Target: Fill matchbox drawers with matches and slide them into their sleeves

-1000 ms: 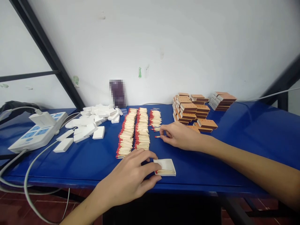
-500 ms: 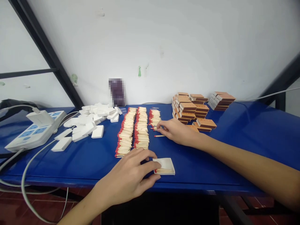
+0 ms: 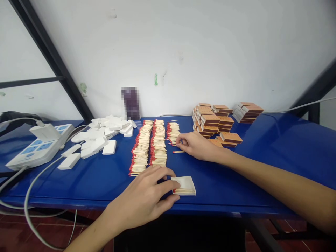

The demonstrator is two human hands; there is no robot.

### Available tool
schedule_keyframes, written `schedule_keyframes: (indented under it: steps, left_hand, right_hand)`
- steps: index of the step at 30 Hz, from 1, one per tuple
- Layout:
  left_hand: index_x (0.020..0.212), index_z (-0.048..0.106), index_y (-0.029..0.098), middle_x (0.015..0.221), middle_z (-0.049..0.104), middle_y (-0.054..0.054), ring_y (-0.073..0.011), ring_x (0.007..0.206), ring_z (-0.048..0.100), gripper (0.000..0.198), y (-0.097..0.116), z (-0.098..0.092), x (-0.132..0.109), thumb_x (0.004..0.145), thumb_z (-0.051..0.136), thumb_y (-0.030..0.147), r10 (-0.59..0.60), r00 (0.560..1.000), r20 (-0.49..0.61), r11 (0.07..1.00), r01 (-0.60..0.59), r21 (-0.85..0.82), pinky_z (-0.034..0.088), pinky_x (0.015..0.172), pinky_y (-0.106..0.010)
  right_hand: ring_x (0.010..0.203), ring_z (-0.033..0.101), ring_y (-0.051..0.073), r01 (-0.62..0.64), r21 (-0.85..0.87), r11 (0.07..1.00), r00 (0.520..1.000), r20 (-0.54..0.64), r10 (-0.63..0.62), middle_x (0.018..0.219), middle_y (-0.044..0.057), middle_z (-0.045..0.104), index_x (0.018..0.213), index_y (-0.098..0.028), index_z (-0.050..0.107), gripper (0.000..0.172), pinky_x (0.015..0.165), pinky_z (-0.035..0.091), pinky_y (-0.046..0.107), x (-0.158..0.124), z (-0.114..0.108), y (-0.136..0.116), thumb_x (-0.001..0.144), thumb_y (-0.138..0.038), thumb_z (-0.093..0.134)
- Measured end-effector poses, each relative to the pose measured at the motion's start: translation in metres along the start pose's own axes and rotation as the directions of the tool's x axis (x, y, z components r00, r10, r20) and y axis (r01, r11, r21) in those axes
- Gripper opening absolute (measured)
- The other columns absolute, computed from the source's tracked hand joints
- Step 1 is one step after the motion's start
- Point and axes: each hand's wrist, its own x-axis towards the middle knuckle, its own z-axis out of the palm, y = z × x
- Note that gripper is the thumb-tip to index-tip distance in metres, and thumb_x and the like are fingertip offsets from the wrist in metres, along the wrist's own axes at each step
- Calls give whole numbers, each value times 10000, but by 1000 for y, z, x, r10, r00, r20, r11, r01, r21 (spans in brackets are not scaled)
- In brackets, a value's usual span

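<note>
My left hand grips the left end of a white matchbox tray near the table's front edge, fingers around its sides and one fingertip inside. Several red-tipped matches lie along the near side of that tray. Farther back, my right hand has its thumb and index finger pinched at the near end of a short row of matches; whatever is between the fingertips is too small to make out. One loose match lies just below those fingers. Two longer match rows run alongside to the left.
White trays are heaped at the left behind a power strip with cables. Brown matchboxes are stacked at the back right, with another stack farther right. A blurred-out upright object leans on the wall.
Almost nothing differs. My right hand and forearm have shifted very slightly, the pinch staying at the short row; my left hand stays on the tray.
</note>
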Motion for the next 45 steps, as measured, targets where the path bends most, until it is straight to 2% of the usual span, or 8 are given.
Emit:
schedule_keyframes:
  steps: [8, 15, 21, 38, 45]
  left_hand:
    - [1112, 641, 209, 1145, 610, -60, -200, 1018, 608, 158, 1, 1, 2, 989, 558, 263, 1, 1000, -5, 1000, -1, 0, 496, 946, -374]
    - [1124, 637, 211, 1129, 614, -63, -209, 1023, 603, 165, 2, -1, 2, 993, 554, 266, -1, 1000, 1, 1000, 1, 7, 457, 980, -410]
    - [1115, 646, 212, 1120, 622, -61, -209, 1017, 615, 162, 2, -1, 3, 986, 563, 266, -5, 1000, -6, 1000, 5, 11, 468, 969, -400]
    - [1107, 653, 206, 1105, 624, -64, -204, 996, 616, 161, 3, -2, 3, 981, 567, 259, 4, 1000, -21, 1000, -4, 9, 488, 952, -390]
    - [1103, 655, 203, 1103, 628, -67, -201, 986, 619, 159, 3, -1, 4, 982, 565, 256, 9, 1000, -25, 1000, -9, 8, 494, 939, -376]
  right_hand:
    - [505, 442, 117, 9, 59, 998, 998, 56, -12, 547, -46, 513, 791, -183, 667, 150, 566, 318, 251, -8, -11, -1, 869, -241, 553]
    - [535, 458, 123, 19, 19, 1000, 1000, -19, -19, 602, -38, 542, 961, -171, 639, 147, 572, 309, 241, -3, -3, 4, 919, -229, 510]
    - [560, 470, 124, 92, -27, 995, 996, -14, -92, 641, -20, 569, 889, -189, 602, 139, 582, 302, 237, 0, 6, 10, 932, -190, 469]
    - [536, 442, 113, 110, -13, 994, 994, -20, -110, 623, -27, 545, 867, -184, 608, 129, 575, 284, 237, -3, 5, 8, 908, -166, 487]
    - [602, 493, 137, 82, -93, 992, 997, 12, -82, 690, -1, 588, 892, -196, 571, 136, 588, 291, 249, -1, 7, 10, 953, -220, 451]
